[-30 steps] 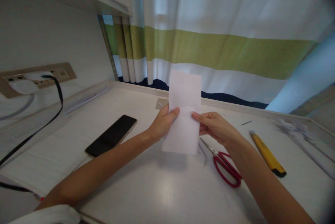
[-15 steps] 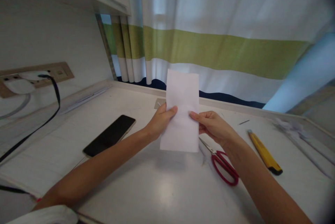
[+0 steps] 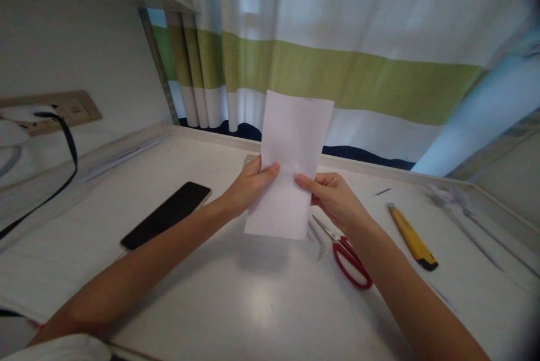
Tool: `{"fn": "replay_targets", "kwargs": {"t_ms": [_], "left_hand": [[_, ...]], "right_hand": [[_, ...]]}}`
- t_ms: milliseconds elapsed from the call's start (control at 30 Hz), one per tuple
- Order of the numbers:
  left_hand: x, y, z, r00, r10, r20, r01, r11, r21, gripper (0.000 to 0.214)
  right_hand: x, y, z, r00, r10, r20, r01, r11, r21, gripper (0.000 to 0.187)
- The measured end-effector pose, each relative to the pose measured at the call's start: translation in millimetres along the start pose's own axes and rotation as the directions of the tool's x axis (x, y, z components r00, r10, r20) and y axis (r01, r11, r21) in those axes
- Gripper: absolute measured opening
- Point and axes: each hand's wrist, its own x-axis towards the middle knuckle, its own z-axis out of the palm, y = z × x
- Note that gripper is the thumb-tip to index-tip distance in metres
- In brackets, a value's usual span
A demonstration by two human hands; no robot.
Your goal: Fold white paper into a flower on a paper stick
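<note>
I hold a white sheet of paper (image 3: 291,158) upright above the white desk (image 3: 253,305). My left hand (image 3: 248,186) pinches its left edge near the middle, thumb on the front. My right hand (image 3: 331,198) pinches the right edge at about the same height. Red-handled scissors (image 3: 343,251) lie on the desk just below my right wrist. A yellow utility knife (image 3: 411,235) lies to the right of them.
A black phone (image 3: 166,215) lies face up on the left of the desk. A black cable (image 3: 63,164) hangs from a wall socket strip (image 3: 63,111) at the left. A striped curtain (image 3: 358,68) hangs behind the desk. Paper scraps (image 3: 451,203) lie at the far right.
The sheet has risen slightly and tilted, its top leaning right. Both hands keep their grip. The view has shifted a little to the right.
</note>
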Motion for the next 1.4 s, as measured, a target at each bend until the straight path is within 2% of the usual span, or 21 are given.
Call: {"fn": "replay_targets", "kwargs": {"t_ms": [333, 500, 667, 1200, 1400], "left_hand": [[2.0, 6.1, -3.5, 0.999, 0.037, 0.015, -0.037, 0.999, -0.006, 0.036], [2.1, 6.9, -3.0, 0.999, 0.044, -0.029, -0.045, 0.998, -0.032, 0.037], [1.9, 7.1, -2.3, 0.999, 0.014, -0.045, -0.016, 0.999, -0.041, 0.035], [4.8, 9.9, -6.7, 0.993, 0.009, -0.115, -0.014, 0.999, -0.044, 0.032], [4.7, 13.6, -6.5, 0.991, 0.013, -0.135, -0.017, 1.000, -0.023, 0.028]], "right_hand": [[-0.3, 1.4, 3.5, 0.999, 0.004, 0.038, -0.005, 1.000, 0.026, 0.024], [-1.4, 2.7, 4.7, 0.996, 0.070, 0.057, -0.071, 0.997, 0.023, 0.026], [-2.1, 2.4, 5.2, 0.994, 0.080, 0.070, -0.082, 0.996, 0.022, 0.028], [-3.2, 5.5, 3.6, 0.968, 0.186, 0.171, -0.177, 0.982, -0.066, 0.031], [-3.5, 5.8, 2.4, 0.969, 0.191, 0.159, -0.174, 0.978, -0.117, 0.032]]}}
